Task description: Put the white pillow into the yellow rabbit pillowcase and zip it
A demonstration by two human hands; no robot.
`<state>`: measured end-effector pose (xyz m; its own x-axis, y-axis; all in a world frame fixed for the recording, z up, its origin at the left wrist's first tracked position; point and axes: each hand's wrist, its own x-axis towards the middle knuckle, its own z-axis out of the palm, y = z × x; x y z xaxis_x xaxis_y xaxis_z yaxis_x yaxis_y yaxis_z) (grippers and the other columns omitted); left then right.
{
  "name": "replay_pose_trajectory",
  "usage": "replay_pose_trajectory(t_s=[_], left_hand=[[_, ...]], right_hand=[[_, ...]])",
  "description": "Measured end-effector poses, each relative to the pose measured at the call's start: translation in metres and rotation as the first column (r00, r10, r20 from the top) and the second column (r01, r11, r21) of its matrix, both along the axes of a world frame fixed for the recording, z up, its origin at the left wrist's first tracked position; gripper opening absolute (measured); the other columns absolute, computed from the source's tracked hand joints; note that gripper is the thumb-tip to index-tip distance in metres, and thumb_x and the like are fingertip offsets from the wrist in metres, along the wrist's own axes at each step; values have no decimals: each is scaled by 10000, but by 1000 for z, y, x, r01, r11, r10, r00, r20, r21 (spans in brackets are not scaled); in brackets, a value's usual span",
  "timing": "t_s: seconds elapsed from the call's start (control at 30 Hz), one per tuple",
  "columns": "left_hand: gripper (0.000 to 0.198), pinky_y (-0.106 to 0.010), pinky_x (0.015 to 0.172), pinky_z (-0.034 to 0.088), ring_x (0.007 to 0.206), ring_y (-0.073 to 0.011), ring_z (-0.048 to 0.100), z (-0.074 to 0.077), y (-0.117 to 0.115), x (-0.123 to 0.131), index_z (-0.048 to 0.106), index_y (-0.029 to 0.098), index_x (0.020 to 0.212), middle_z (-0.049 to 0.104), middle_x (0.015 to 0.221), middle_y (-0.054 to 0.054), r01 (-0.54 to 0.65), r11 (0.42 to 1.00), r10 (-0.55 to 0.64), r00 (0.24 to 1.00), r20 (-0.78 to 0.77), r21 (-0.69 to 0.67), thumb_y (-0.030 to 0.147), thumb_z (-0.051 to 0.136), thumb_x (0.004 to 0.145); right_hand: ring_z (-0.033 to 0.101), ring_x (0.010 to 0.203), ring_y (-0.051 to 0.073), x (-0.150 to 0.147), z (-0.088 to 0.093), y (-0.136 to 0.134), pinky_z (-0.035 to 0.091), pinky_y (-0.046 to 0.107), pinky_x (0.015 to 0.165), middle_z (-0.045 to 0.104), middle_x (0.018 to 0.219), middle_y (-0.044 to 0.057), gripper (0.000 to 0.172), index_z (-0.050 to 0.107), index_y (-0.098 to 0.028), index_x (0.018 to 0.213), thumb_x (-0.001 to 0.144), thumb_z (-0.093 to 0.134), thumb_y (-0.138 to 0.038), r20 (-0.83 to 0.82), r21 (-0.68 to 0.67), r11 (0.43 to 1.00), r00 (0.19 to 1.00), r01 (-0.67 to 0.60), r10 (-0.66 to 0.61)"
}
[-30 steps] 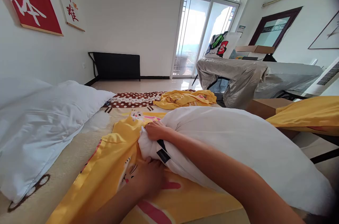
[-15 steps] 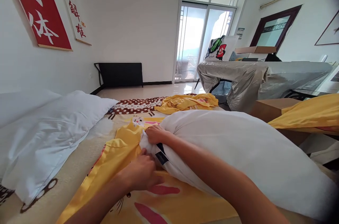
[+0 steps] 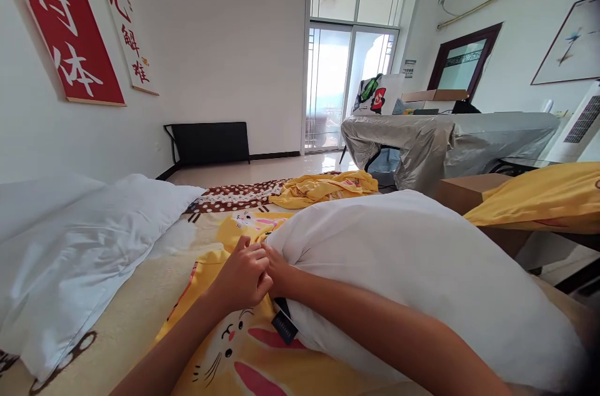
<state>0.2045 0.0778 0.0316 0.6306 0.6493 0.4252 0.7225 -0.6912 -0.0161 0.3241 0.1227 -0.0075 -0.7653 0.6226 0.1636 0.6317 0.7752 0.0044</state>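
Note:
A plump white pillow [image 3: 398, 246] lies over a yellow pillowcase [image 3: 290, 371] printed with rabbits. My right hand [image 3: 280, 271] is closed round the pillow's near-left corner, which it mostly hides. Right beside it, my left hand [image 3: 244, 274] has curled fingers at the yellow cloth by that corner; its fingertips are hidden, but it appears to grip the pillowcase. A dark label [image 3: 284, 326] hangs from the pillow's edge below my right wrist.
Another white pillow [image 3: 107, 227] rests at left on the patterned blanket [image 3: 140, 315]. Crumpled yellow cloth [image 3: 323, 188] lies at the bed's far end. More yellow fabric [image 3: 539, 196] is at right, by a cardboard box [image 3: 462, 191]. Behind stands a covered table [image 3: 422, 140].
My left hand has risen from the printed cloth to beside my right hand, its fingers now curled. My right hand stays at the pillow corner, slightly lower. The view has tilted up.

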Motion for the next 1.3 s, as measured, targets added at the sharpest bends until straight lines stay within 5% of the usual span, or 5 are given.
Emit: replay_pose_trajectory(t_s=[0.23, 0.4, 0.63, 0.83, 1.3], left_hand=[[99, -389, 840, 294, 804, -180, 496, 11, -4, 3, 433, 173, 653, 574, 753, -20, 60, 997, -58, 997, 46, -44, 122, 414, 735], [86, -385, 851, 288, 837, -186, 506, 8, 6, -1, 448, 175, 661, 580, 772, -20, 29, 995, -30, 999, -16, -94, 129, 440, 733], [135, -356, 824, 296, 799, -165, 511, -5, 31, -4, 438, 170, 621, 558, 716, -2, 19, 993, -20, 1000, -6, -119, 141, 456, 752], [270, -353, 827, 332, 687, -148, 525, 10, 28, -1, 489, 167, 529, 567, 604, -11, 54, 994, -64, 992, -106, -91, 220, 470, 793], [122, -310, 794, 381, 667, -152, 531, 35, -19, 64, 478, 174, 632, 601, 682, -25, 134, 985, -129, 990, 52, -112, 256, 498, 721]], right_hand=[[546, 1004, 240, 20, 37, 6, 411, 344, 901, 646, 1016, 102, 189, 647, -147, 906, 773, 586, -266, 30, 63, 986, 988, -155, 154], [512, 1144, 244, 81, 74, -46, 387, 376, 987, 567, 1258, 147, 531, 479, -108, 1315, 858, 536, -373, -16, 17, 996, 996, -91, 91], [314, 1339, 351, 153, 13, -124, 300, 484, 1005, 326, 1498, 160, 845, 280, -174, 1474, 729, 642, -346, 40, 462, 879, 988, 115, -151], [447, 1231, 310, 153, -6, -80, 293, 472, 958, 499, 1371, 161, 662, 415, -159, 1399, 750, 446, -30, 28, 628, 762, 974, 157, -224], [565, 852, 200, 97, 80, 24, 352, 295, 750, 676, 868, 77, 291, 695, -213, 978, 757, 523, -135, 57, 116, 961, 965, 250, -257]])
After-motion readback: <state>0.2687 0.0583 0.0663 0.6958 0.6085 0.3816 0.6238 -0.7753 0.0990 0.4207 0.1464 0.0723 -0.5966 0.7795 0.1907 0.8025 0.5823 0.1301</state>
